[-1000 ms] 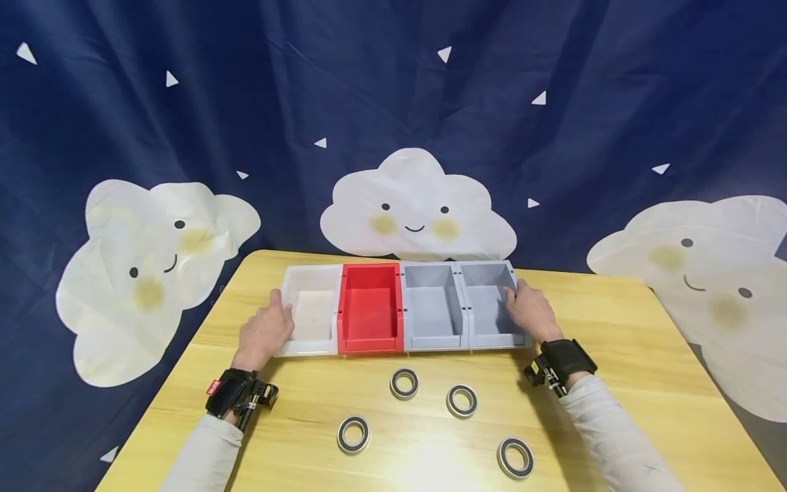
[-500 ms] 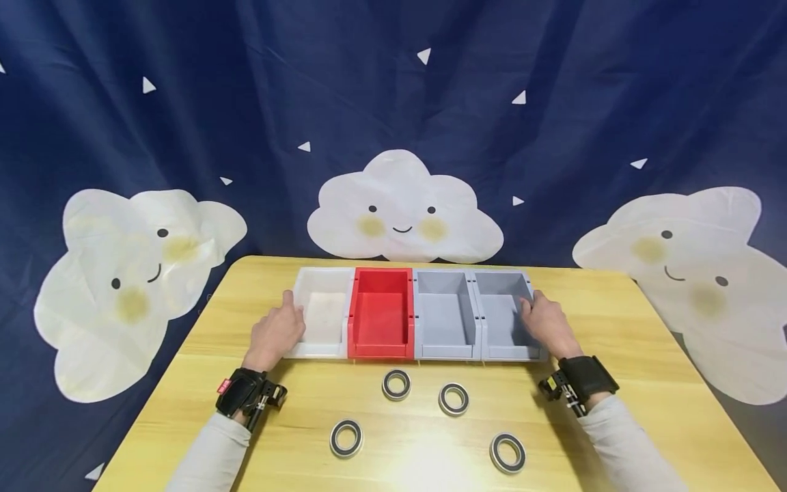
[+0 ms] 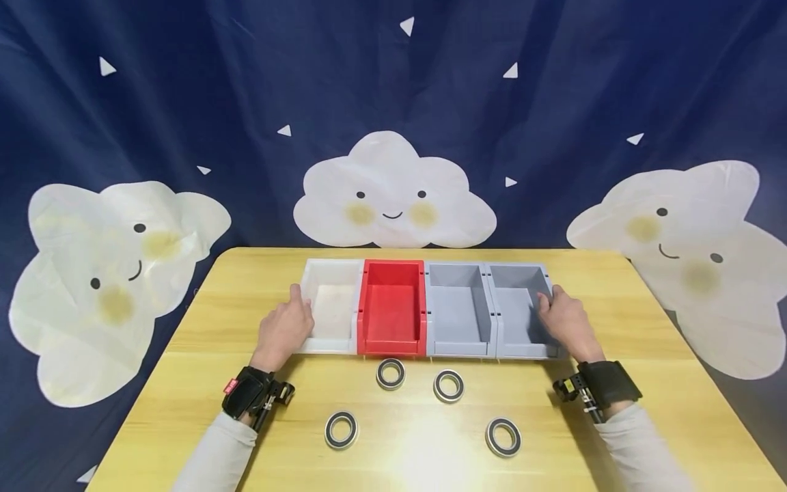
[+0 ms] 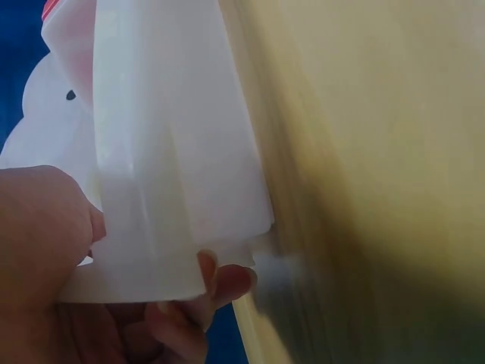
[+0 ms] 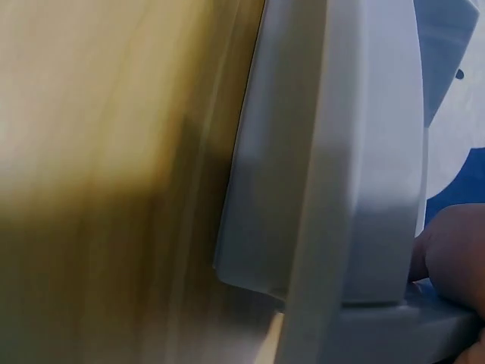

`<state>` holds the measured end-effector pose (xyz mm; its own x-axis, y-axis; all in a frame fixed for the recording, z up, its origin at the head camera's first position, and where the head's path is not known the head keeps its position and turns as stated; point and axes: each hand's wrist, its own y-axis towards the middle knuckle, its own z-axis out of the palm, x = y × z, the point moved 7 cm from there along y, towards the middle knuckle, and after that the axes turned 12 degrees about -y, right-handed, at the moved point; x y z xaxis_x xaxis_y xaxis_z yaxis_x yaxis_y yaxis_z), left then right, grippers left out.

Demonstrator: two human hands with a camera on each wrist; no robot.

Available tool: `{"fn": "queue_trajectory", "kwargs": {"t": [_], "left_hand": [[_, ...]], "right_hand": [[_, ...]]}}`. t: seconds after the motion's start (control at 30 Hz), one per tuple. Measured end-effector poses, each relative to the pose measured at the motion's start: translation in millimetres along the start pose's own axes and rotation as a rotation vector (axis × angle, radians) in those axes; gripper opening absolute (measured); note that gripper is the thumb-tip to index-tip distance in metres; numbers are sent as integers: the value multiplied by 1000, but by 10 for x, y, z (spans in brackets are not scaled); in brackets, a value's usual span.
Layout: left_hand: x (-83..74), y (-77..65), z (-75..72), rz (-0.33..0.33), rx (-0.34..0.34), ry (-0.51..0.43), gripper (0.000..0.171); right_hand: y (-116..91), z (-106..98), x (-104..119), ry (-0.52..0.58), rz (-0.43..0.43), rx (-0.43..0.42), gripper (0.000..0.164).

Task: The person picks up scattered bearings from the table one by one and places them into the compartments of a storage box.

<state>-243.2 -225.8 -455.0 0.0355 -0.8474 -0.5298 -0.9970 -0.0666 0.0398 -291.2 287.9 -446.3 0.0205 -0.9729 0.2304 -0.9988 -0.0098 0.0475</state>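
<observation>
The outer walls of the white bin (image 3: 332,314) and end gray bin (image 3: 516,311) are pinched by the left hand (image 3: 285,331) and right hand (image 3: 568,324) respectively, so the bin row (image 3: 392,314) between the fingers is best kept level, clear of the bearings (image 3: 437,387) nearside.

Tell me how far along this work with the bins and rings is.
Already done, it seems: the white bin, the red bin and two grey bins line up side by side in one row.

In hand: the left hand grips the white bin's outer side, the right hand that of the end grey bin.

Left, perhaps: the four rings, which lie on the table outside the bins.
</observation>
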Motion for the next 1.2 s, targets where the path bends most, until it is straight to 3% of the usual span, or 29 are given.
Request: {"fn": "queue_trajectory", "kwargs": {"t": [0.33,0.7,1.2], "left_hand": [[-102,44,-34,25,-68,18,30],[-105,81,52,-6,-30,27,32],[-125,66,61,-20,-35,35,30]], "right_hand": [[98,-93,-40,-10,-4,-28,34],[75,3,-121,-14,52,50,38],[70,-1,-112,-14,59,96,37]]}}
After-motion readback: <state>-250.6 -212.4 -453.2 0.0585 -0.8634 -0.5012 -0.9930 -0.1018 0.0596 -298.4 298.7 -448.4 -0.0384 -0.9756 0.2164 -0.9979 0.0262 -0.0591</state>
